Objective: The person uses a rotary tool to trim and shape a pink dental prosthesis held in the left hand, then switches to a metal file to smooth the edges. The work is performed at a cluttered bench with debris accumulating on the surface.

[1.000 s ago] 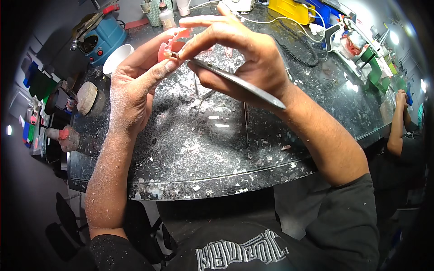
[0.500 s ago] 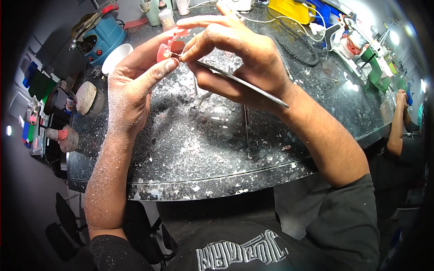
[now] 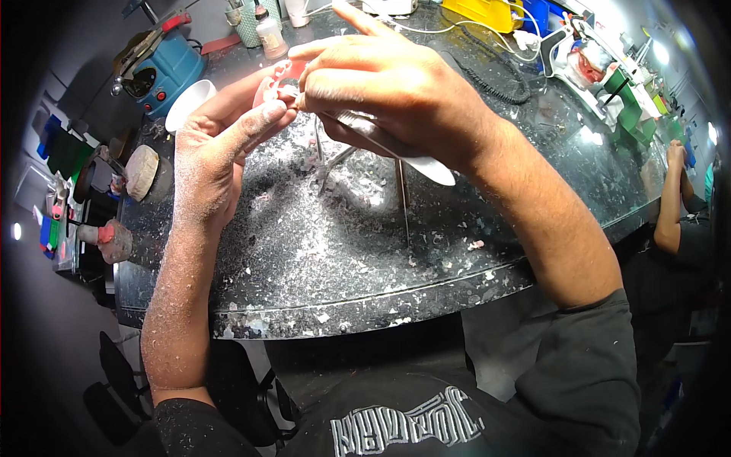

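My left hand (image 3: 209,156), dusted with white powder, pinches a pink denture plate (image 3: 272,85) between thumb and fingers above the bench. Just to its right, my right hand (image 3: 407,87) is closed around a metal spatula-like hand tool (image 3: 430,167). The tool's broad, rounded end sticks out below the palm, toward my wrist. Its working tip is hidden by my right fingers, close against the denture, so contact cannot be made out. Below my hands, a thin metal rod (image 3: 403,202) and a slim forked metal piece (image 3: 333,161) lie among the shavings.
White dust and chips cover the dark bench (image 3: 320,266). At the left stand a blue machine (image 3: 162,76), a white bowl (image 3: 186,105) and a round plaster block (image 3: 142,174). Behind are a dropper bottle (image 3: 270,36) and a yellow bin (image 3: 491,11). Another person's arm (image 3: 670,202) shows far right.
The tool has rolled in my right hand; its narrow edge showed before, its broad end shows now. My right fingers curl tighter near the denture, which has tilted slightly. Both hands shifted a little left.
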Demonstrator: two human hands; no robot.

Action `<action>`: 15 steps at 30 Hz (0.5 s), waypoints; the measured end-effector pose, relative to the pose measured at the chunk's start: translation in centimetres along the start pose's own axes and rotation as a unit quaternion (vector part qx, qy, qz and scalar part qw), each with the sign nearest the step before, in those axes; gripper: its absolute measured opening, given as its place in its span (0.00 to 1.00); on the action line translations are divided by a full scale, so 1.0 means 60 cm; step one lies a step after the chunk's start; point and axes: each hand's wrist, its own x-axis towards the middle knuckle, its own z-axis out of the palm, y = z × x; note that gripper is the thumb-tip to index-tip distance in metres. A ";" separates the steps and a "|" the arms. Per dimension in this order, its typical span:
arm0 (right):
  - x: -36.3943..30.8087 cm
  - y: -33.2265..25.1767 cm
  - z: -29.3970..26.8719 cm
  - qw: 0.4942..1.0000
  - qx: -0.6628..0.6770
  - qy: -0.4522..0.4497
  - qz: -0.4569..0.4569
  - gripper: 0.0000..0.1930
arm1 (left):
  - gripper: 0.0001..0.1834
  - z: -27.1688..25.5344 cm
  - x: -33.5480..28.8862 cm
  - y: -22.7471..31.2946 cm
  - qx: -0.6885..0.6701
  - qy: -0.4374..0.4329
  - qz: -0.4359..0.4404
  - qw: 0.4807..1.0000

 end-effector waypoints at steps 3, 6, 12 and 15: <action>0.000 0.004 -0.006 0.998 -0.025 -0.013 -0.049 0.18 | 0.21 -0.005 0.002 0.000 -0.022 -0.010 -0.029 0.999; 0.005 0.006 -0.015 0.997 -0.044 -0.003 -0.071 0.16 | 0.21 -0.015 0.002 0.003 -0.057 -0.029 -0.060 0.996; -0.006 0.003 0.005 0.997 0.041 0.057 0.014 0.17 | 0.22 0.001 0.002 0.004 -0.079 -0.025 -0.051 0.995; -0.008 0.002 0.017 0.996 0.050 0.071 0.015 0.17 | 0.22 -0.002 0.000 -0.002 -0.083 -0.016 -0.045 0.995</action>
